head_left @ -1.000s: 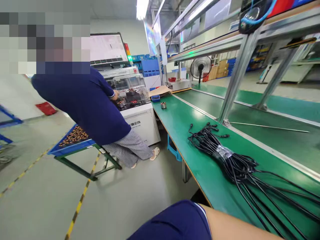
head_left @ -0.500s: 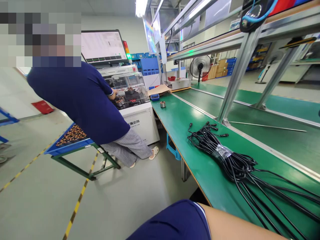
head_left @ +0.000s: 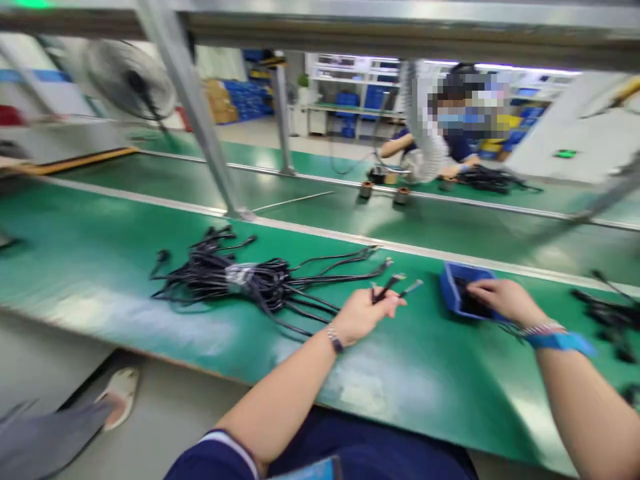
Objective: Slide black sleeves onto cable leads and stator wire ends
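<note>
On the green table lies a bundle of black cables (head_left: pixel 270 283), bound with clear wrap. My left hand (head_left: pixel 363 312) is closed around several cable ends at the bundle's right side, their stripped tips poking out past the fingers. Farther right stands a small blue bin (head_left: pixel 453 297) with dark small parts inside. My right hand (head_left: pixel 505 300) reaches into this bin from the right, fingers pressed together at the parts; what they hold, if anything, is too small and blurred to tell. A blue band circles the right wrist.
Metal posts (head_left: pixel 195 113) and a rail rise behind the cables. Across the bench a person (head_left: pixel 457 143) works near more black cables (head_left: pixel 490 179). Other dark cables (head_left: pixel 607 313) lie at the far right. A foot (head_left: pixel 120 397) shows at lower left.
The view has swung right and down to the table. Both hands have come into view, the left on the cable ends, the right at the blue bin. The machine and screen are out of view.
</note>
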`<control>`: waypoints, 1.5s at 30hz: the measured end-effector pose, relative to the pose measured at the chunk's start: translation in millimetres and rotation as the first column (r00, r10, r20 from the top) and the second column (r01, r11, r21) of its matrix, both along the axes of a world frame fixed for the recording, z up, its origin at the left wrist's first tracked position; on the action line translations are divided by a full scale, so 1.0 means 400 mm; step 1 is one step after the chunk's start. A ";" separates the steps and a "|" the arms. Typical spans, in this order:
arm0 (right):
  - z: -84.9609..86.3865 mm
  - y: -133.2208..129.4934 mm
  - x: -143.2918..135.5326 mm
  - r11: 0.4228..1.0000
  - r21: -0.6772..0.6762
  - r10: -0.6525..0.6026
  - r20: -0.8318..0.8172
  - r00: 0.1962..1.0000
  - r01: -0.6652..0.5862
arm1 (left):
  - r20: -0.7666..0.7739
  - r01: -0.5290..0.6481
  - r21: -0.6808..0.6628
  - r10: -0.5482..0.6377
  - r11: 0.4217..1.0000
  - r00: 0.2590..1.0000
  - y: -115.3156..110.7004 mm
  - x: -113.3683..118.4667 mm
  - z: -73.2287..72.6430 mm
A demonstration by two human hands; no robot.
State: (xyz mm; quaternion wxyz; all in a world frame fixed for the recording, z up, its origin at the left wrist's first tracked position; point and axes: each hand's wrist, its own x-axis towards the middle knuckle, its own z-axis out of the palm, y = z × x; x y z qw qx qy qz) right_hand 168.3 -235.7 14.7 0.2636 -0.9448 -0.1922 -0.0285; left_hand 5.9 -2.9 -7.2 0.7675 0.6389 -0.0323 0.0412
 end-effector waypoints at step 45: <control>0.006 0.206 -0.242 0.525 0.849 0.678 -0.381 0.629 -0.051 | 0.041 0.062 0.161 -0.069 0.985 0.997 0.008 -0.014 0.023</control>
